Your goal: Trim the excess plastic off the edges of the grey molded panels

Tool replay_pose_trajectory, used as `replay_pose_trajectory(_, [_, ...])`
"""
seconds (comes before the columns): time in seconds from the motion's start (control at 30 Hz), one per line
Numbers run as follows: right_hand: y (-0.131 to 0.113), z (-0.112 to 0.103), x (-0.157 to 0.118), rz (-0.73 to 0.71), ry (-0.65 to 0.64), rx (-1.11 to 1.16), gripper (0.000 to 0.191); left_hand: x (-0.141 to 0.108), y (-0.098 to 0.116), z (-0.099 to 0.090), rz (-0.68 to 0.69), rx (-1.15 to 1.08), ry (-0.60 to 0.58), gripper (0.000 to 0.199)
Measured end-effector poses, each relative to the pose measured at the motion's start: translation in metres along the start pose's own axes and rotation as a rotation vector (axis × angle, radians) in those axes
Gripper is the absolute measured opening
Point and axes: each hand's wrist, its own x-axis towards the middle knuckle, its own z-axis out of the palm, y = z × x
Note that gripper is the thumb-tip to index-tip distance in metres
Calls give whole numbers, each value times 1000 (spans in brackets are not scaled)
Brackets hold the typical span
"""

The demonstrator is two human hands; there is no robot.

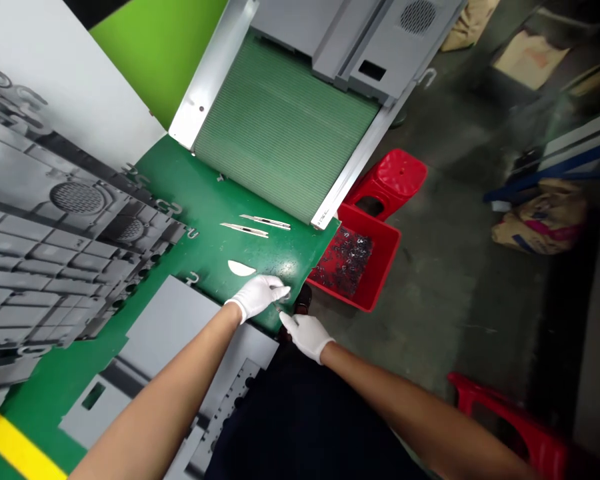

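Green panel (230, 220) sits beside red parts crate (383, 263).

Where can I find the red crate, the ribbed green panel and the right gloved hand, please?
Red crate (377, 263), head view, side wall.
Ribbed green panel (280, 127), head view, panel's middle.
Right gloved hand (306, 337), head view, back of glove.

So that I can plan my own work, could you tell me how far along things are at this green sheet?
Dark scraps already lie in the red crate, so some clearing looks done. In hand: the left hand is at the edge of the green sheet, the right hand beside it, neither clearly holding anything. Apparently left: two slim silvery strips and a white crescent piece on the sheet.
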Motion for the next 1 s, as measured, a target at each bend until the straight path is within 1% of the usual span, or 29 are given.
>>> replay_pose_trajectory(0.07, [14, 8, -4, 110, 2, 299, 76, 4, 26, 2, 143, -211, -98, 55])
replay_pose_trajectory(0.1, [21, 12, -5, 158, -1, 437, 73, 5, 36, -1, 201, -257, -102, 63])
replay_pose_trajectory(0.13, [28, 17, -7, 195, -8, 541, 71, 5, 42, -7, 231, -224, -53, 67])
replay_pose_trajectory(0.17, [34, 21, -9, 213, -12, 611, 68, 4, 43, -16, 228, -116, 56, 66])
replay_pose_trajectory(0.2, [39, 25, -12, 212, -20, 650, 66, 2, 40, -28, 186, 42, 222, 60])
replay_pose_trajectory(0.23, [44, 27, -16, 201, -31, 662, 63, -1, 32, -42, 102, 227, 407, 52])
replay_pose_trajectory(0.27, [47, 28, -20, 181, -44, 652, 61, -5, 20, -58, -5, 404, 588, 47])
replay_pose_trajectory(0.3, [50, 29, -25, 151, -57, 623, 58, -10, 6, -75, -151, 547, 732, 46])
replay_pose_trajectory(0.33, [51, 27, -30, 117, -65, 580, 56, -15, -10, -92, -316, 654, 803, 48])
replay_pose_trajectory(0.37, [51, 25, -36, 83, -65, 528, 53, -21, -26, -108, -462, 714, 810, 51])
replay_pose_trajectory(0.4, [49, 22, -40, 53, -60, 477, 50, -26, -41, -122, -579, 734, 747, 55])
replay_pose_trajectory(0.43, [47, 19, -44, 30, -54, 432, 48, -31, -54, -134, -641, 720, 644, 59])
replay_pose_trajectory(0.47, [44, 16, -47, 16, -53, 402, 47, -36, -66, -145, -665, 686, 545, 61])
replay_pose_trajectory(0.53, [37, 9, -48, 14, -82, 401, 47, -42, -81, -160, -617, 601, 393, 62])
replay_pose_trajectory(0.6, [27, 2, -44, 48, -149, 450, 51, -46, -87, -166, -524, 541, 309, 58])
replay_pose_trajectory(0.67, [15, -5, -37, 62, -177, 456, 55, -48, -86, -165, -435, 507, 210, 58])
replay_pose_trajectory(0.73, [-1, -13, -28, 14, -149, 389, 58, -47, -81, -158, -380, 494, 132, 61])
replay_pose_trajectory(0.77, [-10, -16, -23, -27, -127, 338, 59, -46, -78, -153, -370, 498, 112, 62])
replay_pose_trajectory(0.87, [-38, -25, -8, -128, -96, 176, 64, -43, -72, -139, -387, 529, 120, 61])
replay_pose_trajectory(0.93, [-56, -26, 3, -173, -81, 69, 66, -44, -71, -134, -349, 513, 128, 59])
replay_pose_trajectory(1.0, [-71, -21, 15, -216, -81, -8, 69, -49, -71, -134, -289, 469, 122, 55])
